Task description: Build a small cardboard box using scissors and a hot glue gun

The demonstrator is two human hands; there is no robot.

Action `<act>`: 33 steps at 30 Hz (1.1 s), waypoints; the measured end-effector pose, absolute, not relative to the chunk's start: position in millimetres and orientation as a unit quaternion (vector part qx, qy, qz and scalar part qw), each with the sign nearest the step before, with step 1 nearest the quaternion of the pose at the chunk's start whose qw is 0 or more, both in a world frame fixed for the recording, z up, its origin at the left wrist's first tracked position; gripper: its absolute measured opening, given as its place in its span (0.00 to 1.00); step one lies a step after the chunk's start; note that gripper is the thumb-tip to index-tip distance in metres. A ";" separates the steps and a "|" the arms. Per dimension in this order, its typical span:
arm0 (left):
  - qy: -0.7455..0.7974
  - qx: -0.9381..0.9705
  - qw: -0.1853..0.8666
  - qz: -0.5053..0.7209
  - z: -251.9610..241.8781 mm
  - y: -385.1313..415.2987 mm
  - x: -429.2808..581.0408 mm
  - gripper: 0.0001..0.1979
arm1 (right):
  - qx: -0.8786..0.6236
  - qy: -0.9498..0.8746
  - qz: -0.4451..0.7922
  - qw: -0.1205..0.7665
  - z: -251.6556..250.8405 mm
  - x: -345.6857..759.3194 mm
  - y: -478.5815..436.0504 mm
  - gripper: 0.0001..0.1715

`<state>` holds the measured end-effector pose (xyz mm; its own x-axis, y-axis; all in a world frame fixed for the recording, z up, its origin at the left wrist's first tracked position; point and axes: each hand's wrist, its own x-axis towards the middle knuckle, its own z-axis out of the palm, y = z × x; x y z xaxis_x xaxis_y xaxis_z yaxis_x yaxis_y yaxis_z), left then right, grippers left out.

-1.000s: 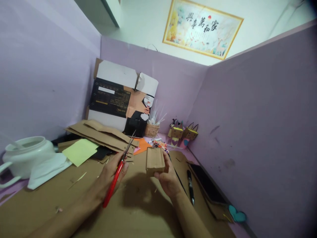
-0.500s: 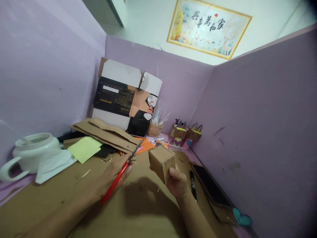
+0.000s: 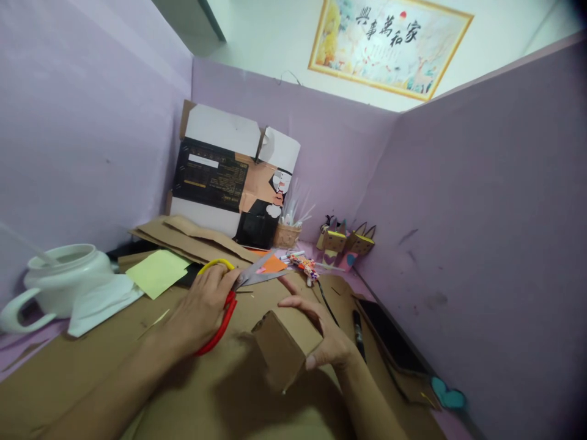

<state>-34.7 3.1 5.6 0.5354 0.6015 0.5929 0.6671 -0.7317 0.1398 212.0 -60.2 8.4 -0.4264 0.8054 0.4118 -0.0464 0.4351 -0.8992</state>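
Note:
My left hand (image 3: 208,308) grips a pair of scissors (image 3: 254,274) with red and yellow handles. Its blades are spread apart and point to the right over the sheet. In my right hand (image 3: 328,336) is a small brown cardboard box (image 3: 284,348), tilted, held by the thumb at its right edge and by the palm side. Two fingers of that hand stretch up and away from the box, just below the scissor tips. The box sits below the blades and apart from them. Under both hands lies a large brown cardboard sheet (image 3: 183,397).
Left stand a white pot (image 3: 68,278), a plastic bag (image 3: 98,305) and yellow-green paper (image 3: 158,273). Behind are cardboard strips (image 3: 197,238), an unfolded carton (image 3: 215,174) and a basket of sticks (image 3: 287,235). A black marker (image 3: 358,333) and a dark tablet-like slab (image 3: 389,336) lie right.
The scissor blades have opened and swung toward the right. The box has turned and dropped lower and left, while two right fingers have come off it and stretched out.

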 end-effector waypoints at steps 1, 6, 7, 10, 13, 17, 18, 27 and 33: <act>-0.360 -0.878 0.050 -0.311 6.3 2.4 -34.6 0.20 | -0.280 -0.712 0.452 0.458 9.5 211.2 -60.9 0.45; -0.353 -0.896 0.032 -0.269 8.7 -5.1 -30.1 0.21 | -0.305 -0.713 0.463 0.430 12.7 205.7 -64.8 0.45; -0.349 -0.898 0.025 -0.267 9.2 -6.2 -29.2 0.22 | -0.302 -0.713 0.464 0.429 13.1 205.2 -65.1 0.45; -0.344 -0.901 0.003 -0.265 10.8 -8.1 -27.9 0.22 | -0.313 -0.712 0.460 0.428 12.3 206.1 -64.8 0.47; -0.336 -0.905 -0.011 -0.261 12.0 -8.5 -28.0 0.21 | -0.319 -0.698 0.470 0.436 9.3 208.0 -64.0 0.51; -0.326 -0.908 -0.016 -0.264 12.6 -10.0 -28.0 0.22 | -0.307 -0.687 0.478 0.454 6.9 208.7 -63.9 0.49; -0.327 -0.907 -0.016 -0.263 12.7 -10.3 -27.9 0.22 | -0.305 -0.690 0.473 0.454 6.8 209.1 -63.8 0.48; -0.461 -0.786 -0.032 -0.412 12.8 13.8 -43.8 0.17 | -0.165 -0.788 0.538 0.251 23.6 192.8 -58.9 0.48; -0.523 -0.710 -0.085 -0.464 19.8 19.9 -51.8 0.21 | -0.112 -0.739 0.652 0.128 21.4 168.9 -63.5 0.55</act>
<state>-51.8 19.9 19.8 0.0222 0.8217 0.5695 0.6638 -0.4381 0.6062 168.9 -63.5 21.4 -0.9425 0.3316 0.0425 -0.0010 0.1243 -0.9922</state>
